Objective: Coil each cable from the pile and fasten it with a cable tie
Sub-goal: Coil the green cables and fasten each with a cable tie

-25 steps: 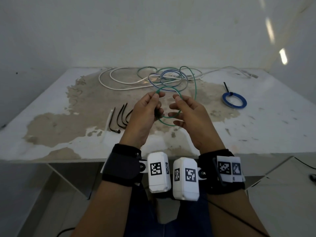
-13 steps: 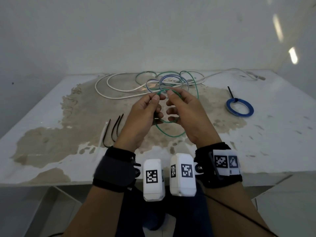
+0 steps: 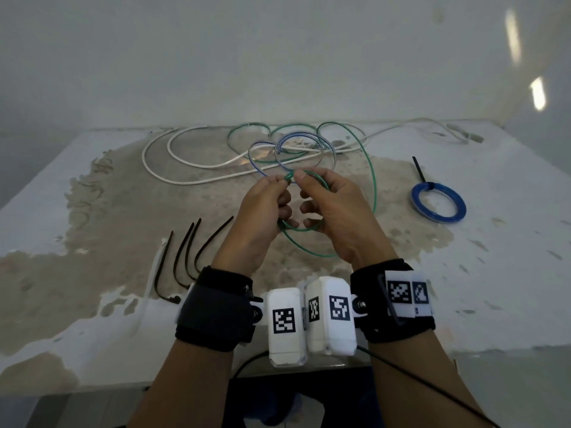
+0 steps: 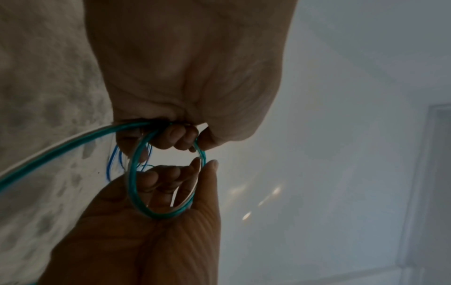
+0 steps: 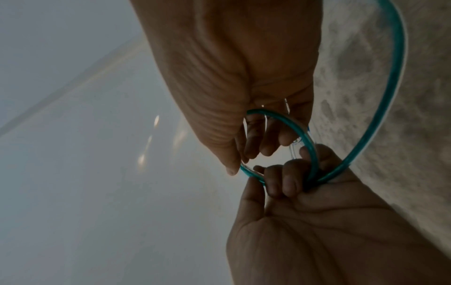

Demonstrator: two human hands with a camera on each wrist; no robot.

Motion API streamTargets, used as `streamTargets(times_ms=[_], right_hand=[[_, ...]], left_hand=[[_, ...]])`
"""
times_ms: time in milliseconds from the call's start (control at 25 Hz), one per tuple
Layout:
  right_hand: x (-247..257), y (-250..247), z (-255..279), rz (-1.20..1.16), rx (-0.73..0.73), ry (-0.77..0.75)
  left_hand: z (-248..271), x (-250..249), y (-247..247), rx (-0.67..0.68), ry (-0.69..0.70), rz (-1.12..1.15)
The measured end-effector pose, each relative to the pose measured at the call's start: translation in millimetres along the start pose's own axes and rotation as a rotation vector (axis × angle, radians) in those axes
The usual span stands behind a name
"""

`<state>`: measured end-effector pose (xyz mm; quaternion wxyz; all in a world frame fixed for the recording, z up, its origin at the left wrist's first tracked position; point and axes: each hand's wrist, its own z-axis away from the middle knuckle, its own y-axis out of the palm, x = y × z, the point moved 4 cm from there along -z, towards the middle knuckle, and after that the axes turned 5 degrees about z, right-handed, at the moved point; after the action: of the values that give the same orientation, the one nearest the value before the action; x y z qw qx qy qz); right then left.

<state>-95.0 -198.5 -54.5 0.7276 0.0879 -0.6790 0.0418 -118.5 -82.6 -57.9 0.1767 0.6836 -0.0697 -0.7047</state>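
A thin green cable is partly wound into a small coil (image 3: 301, 228), held above the table between both hands. My left hand (image 3: 285, 193) grips the coil's left side, fingers curled through the ring (image 4: 133, 173). My right hand (image 3: 304, 193) pinches the coil at the top with thumb and forefinger (image 4: 205, 164). The uncoiled green length (image 3: 372, 180) arcs right and back to the pile. In the right wrist view the ring (image 5: 303, 135) sits between my right fingers (image 5: 251, 152) and the left hand (image 5: 280, 181). Several black cable ties (image 3: 182, 257) lie at the left.
The worn table (image 3: 92, 211) carries the pile at the back: a long white cable (image 3: 173, 162) and a looped blue-and-white cable (image 3: 296, 140). A blue cable (image 3: 438, 205), coiled and tied, lies at the right. Walls close in behind and to the right.
My right hand has closed in from a short way off and now pinches the coil's top beside the left thumb. The head view has shifted closer over the table.
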Motion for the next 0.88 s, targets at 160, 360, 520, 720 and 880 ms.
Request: streamTargets(times_ms=[160,360,520,720,880], right_hand=[[-0.6,0.9,-4.2,0.022,0.004,-0.01],[1.6,-3.5,-3.7,0.045,-0.021,-0.029],[-7.1,-0.3,4.2,0.049,0.019,0.01],[-7.4,1.0,8.4,0.031,-0.009,-0.007],[-2.3,-2.2,4.8,0.01,-0.018,-0.025]], left_hand=[[-5.0,-0.1,-4.5,0.019,0.011,-0.033],[1.3,-1.1,-15.9,0.057,-0.044,-0.011],[7.1,0.1,-29.7,0.016,-0.019,0.065],[10.9,0.9,-36.1,0.027,-0.049,0.027],[10.9,0.1,-31.9,0.069,-0.091,-0.042]])
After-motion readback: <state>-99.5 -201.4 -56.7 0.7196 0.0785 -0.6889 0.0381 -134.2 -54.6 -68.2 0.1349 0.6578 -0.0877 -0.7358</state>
